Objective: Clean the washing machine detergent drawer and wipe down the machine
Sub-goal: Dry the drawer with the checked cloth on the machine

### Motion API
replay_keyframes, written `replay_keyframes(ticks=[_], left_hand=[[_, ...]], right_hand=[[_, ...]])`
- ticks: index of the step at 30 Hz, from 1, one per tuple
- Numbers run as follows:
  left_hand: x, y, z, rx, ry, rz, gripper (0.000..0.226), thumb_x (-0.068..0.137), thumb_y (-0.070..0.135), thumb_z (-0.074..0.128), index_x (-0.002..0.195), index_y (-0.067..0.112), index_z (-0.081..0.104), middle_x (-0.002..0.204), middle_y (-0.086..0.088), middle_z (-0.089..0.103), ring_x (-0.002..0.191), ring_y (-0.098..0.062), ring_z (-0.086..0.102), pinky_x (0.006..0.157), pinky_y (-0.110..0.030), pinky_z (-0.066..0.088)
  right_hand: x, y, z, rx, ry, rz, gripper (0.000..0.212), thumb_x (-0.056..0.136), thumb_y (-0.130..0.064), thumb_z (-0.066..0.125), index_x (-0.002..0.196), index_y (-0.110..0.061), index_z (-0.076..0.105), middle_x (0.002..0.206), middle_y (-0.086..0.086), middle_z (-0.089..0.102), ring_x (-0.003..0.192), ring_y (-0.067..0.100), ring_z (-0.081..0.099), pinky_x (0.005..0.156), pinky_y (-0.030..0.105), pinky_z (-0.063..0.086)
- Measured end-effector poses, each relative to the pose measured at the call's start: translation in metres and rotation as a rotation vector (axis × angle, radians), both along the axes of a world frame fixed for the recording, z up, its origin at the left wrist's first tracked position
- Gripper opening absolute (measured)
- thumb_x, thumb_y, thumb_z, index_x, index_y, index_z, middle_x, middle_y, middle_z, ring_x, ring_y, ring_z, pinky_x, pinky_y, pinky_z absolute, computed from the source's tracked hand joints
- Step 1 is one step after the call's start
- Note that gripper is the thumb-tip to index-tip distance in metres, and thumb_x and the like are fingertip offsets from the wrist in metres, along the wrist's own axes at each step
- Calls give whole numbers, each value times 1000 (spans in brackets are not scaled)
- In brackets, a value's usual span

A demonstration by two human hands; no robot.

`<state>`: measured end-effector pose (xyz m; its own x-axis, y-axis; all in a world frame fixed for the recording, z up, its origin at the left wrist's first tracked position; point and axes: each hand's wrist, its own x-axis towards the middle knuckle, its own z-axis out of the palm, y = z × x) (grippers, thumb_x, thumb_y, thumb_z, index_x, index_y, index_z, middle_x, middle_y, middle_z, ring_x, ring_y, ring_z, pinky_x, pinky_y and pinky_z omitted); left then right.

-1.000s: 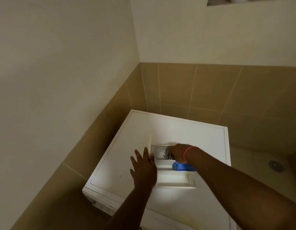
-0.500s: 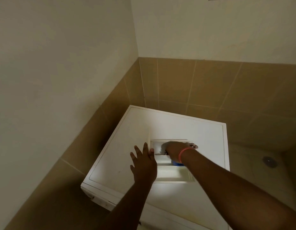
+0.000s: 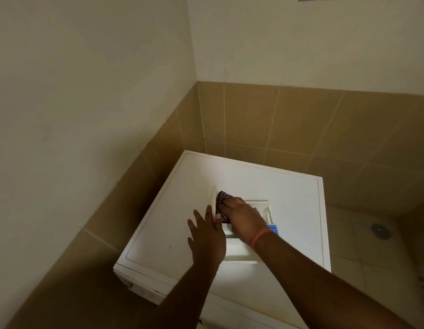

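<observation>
A view from above, looking down into the corner of a room; a white, box-shaped washing machine (image 3: 265,186) stands in the corner, its flat top facing the camera. A white plastic detergent drawer (image 3: 241,254) lies on top of the machine, near its middle, with its long side running toward the viewer; a small blue plastic insert (image 3: 273,227) shows inside it, just beside the right wrist. The drawer's front panel (image 3: 213,200) stands upright at its left side.

The person's left hand (image 3: 207,238) reaches in from below; its fingers are straight and spread, and they rest flat against the upright panel, steadying it. The right hand (image 3: 241,218) comes in from the lower right, over the drawer; its fingers are curled around a small dark checked cloth (image 3: 221,198), which it presses against the inner face of the panel and the far left end of the drawer. A thin pink band (image 3: 260,236) circles the right wrist; both forearms are bare.

Behind the machine, the lower walls are covered with tan square tiles (image 3: 301,127); above them the walls are plain cream plaster (image 3: 87,91). To the right of the machine lies a pale tiled floor (image 3: 372,257), with a round metal drain (image 3: 379,230) set in it.
</observation>
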<state>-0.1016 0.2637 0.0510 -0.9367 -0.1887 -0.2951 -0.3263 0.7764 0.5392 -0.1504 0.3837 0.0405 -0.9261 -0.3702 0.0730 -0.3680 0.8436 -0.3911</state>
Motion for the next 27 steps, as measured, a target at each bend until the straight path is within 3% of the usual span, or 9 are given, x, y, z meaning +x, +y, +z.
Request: replay_keyframes(ticks=[2,6,10,12,14,16,20,23,27], left_hand=[[0,0,0,4,-6,7,60,100,54,11,156,33,12,166,-7,0,152,-34,-1,117,-59,17],[0,-1,0,16,6,11,63,98,55,9,156,32,16,166,-7,2,151,-35,1,117,-61,18],[0,-1,1,35,12,24,69,93,59,4,156,33,17,166,-7,3,152,-35,1,117,-61,18],[1,0,2,33,10,16,67,94,58,5,156,33,16,166,-7,2,152,-35,0,118,-61,18],[0,-1,2,27,-6,14,68,94,58,5,156,33,14,166,-7,1,152,-34,-1,118,-60,17],[-1,-1,1,43,-22,29,63,98,58,8,156,34,13,166,-6,0,152,-33,-2,117,-59,15],[-2,-1,-2,31,-9,30,64,97,58,8,156,33,15,166,-7,2,152,-35,0,118,-60,17],[0,-2,-1,39,3,33,73,89,61,2,155,33,17,166,-7,3,151,-36,2,117,-62,18],[-2,-1,-1,-1,22,19,77,87,62,0,156,32,12,166,-8,3,151,-37,4,117,-61,21]], right_hand=[[3,4,-9,53,29,-40,39,96,-27,49,136,-24,54,131,2,54,122,23,50,93,39,51],[8,37,-14,234,99,-46,41,91,-11,55,131,-21,59,134,3,51,119,26,46,90,38,51],[10,38,-17,24,34,-268,44,85,-3,59,127,-17,62,126,6,55,114,29,50,94,40,49],[3,15,-11,-165,76,-321,40,89,-3,60,127,-15,63,123,7,60,113,28,51,98,29,43],[-2,-9,-2,-215,118,-249,38,88,-7,62,126,-14,64,121,7,62,109,25,53,91,23,40],[-4,-19,-2,-165,118,-159,39,87,-7,61,126,-13,62,119,6,62,107,25,55,87,25,43],[-10,7,-8,3,97,-89,42,90,-8,59,133,-11,59,120,10,64,110,29,54,94,32,47],[-14,47,-11,112,88,-198,52,83,-2,64,134,-12,58,116,11,63,103,31,55,91,37,50],[-15,74,-4,165,-13,-462,42,90,-9,57,132,-13,57,117,10,59,102,30,55,89,37,49]])
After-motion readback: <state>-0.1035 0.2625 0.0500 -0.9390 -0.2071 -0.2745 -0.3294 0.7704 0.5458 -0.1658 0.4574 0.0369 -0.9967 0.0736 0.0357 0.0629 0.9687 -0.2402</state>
